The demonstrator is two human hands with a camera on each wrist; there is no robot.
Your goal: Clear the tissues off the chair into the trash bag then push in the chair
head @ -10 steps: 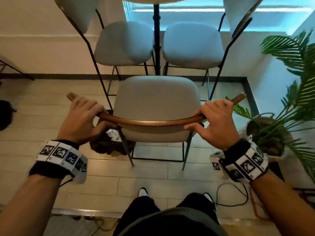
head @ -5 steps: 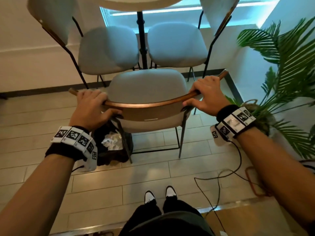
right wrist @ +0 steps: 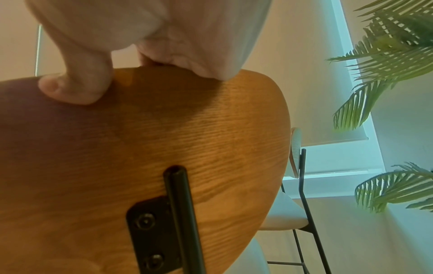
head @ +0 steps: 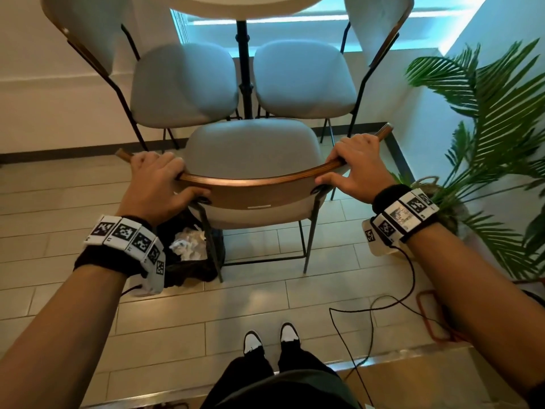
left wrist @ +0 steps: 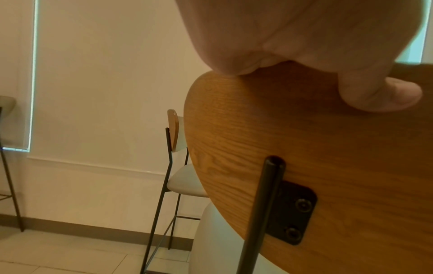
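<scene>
Chair (head: 253,154) now sits nearer the worktop (head: 244,7) than a second ago as we push it, our left hand (head: 156,184) and right hand (head: 354,166) both curled round its backrest, tissues (head: 188,243) already in the trash bag (head: 188,270) beside it.

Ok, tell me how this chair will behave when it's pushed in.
The chair likely slides stiffly as one piece: wooden back bolted to a metal frame. It probably feels light, given the thin legs. Pushed high at the backrest by both hands, the tall, narrow chair may tip forward if the feet catch the tile joints.
</scene>
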